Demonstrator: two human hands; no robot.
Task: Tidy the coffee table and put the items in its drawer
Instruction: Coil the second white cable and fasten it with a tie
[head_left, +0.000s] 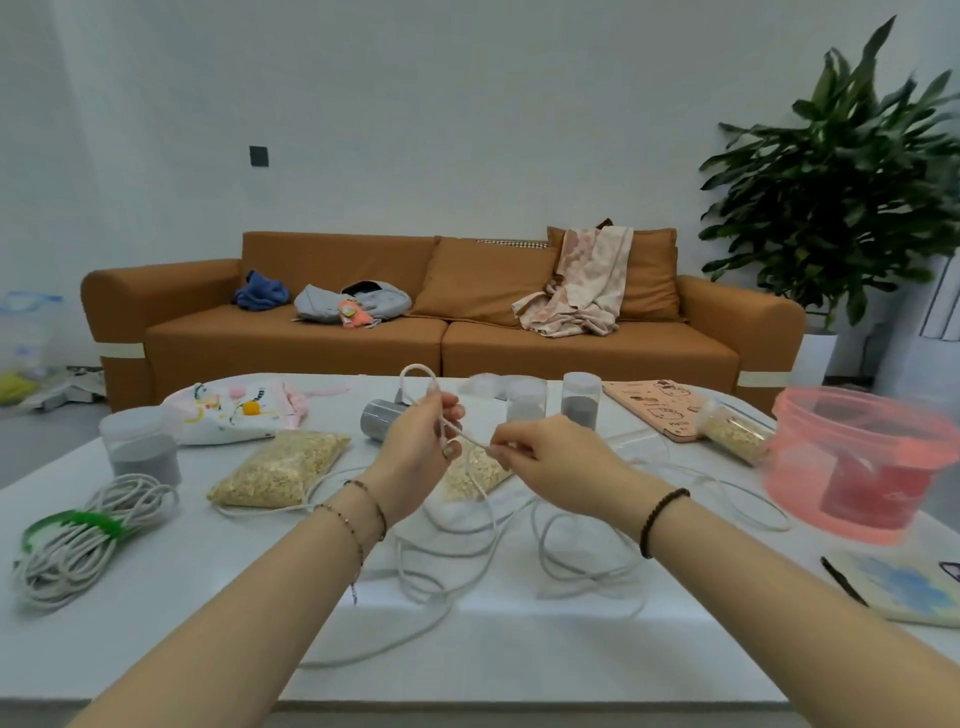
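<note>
We note left hand (415, 452) raised above white coffee table (498, 654), fingers curled round loop of long loose white cable (414, 368). Right hand (556, 457) pinches same cable just beside. Cable's slack sprawls on tabletop between forearms.

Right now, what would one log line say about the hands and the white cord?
item: white cord, mostly loose on table | left hand: holds loop | right hand: pinches strand | nearby: tied cord bundle
</note>
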